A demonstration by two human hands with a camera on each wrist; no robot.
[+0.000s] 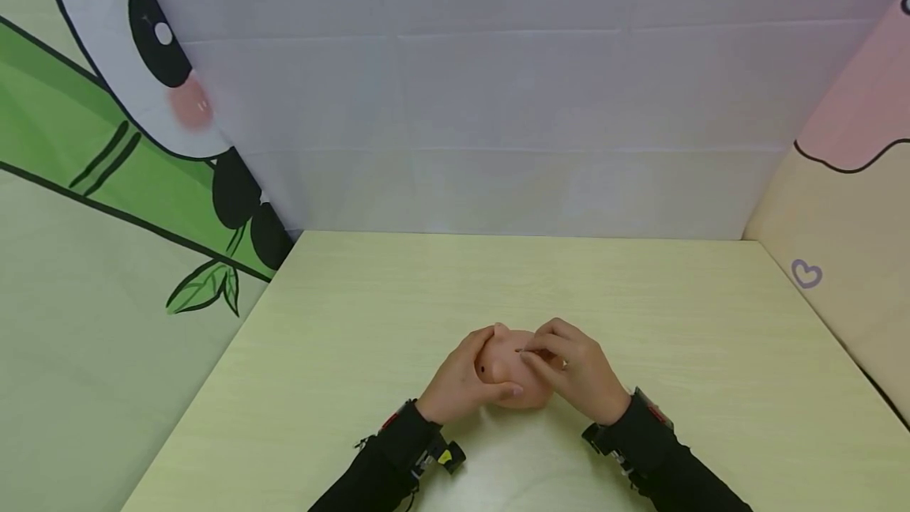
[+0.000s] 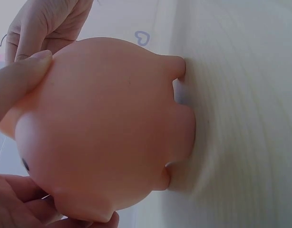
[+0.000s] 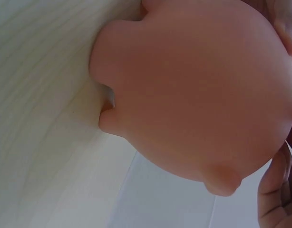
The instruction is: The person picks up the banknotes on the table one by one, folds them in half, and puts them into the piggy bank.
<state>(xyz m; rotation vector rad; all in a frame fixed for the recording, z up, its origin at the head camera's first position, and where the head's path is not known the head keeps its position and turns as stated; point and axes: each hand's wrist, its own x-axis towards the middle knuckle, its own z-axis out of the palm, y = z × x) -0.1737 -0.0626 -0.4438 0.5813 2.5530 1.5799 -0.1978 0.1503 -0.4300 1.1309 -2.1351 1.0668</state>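
A pink piggy bank (image 1: 533, 392) stands on its stubby feet on the table, its eye and snout towards the left. My left hand (image 1: 462, 380) holds its head end, thumb on the near side and fingers round the far side; the left wrist view shows this thumb (image 2: 23, 78) pressing the rounded body. Over the top, my right hand (image 1: 577, 370) has thumb and index finger pinched together at a short dark line on the back. I cannot tell what small thin piece they pinch. The right wrist view is mostly filled by the piggy bank's smooth body (image 3: 193, 90).
The pale wooden table (image 1: 398, 291) spreads around both hands. A white backdrop (image 1: 498, 101) rises behind its far edge. Printed panels stand at both sides, with green bamboo (image 1: 64, 93) on the left and a small heart (image 1: 806, 273) on the right.
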